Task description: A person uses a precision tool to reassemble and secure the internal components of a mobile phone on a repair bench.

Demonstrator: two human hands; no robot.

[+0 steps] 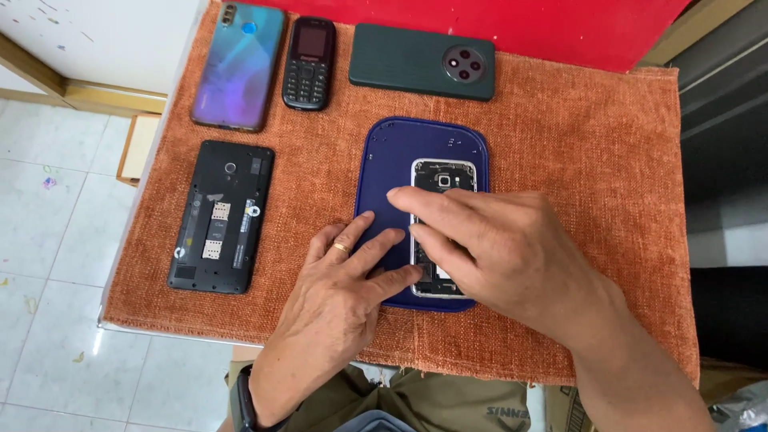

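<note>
My left hand (340, 296) lies flat, fingers spread, on the blue mat (388, 172). My right hand (496, 256) rests open over the opened phone (442, 178) on that mat, fingertips pressing its insides. Four other phones lie on the orange cloth (584, 160) covering the worktop.

Center frame: an opened phone (442, 178) with a silver rim lies flat, back cover off, dark insides showing, lengthwise on a dark blue mat (392, 160); its lower half is hidden.
</note>
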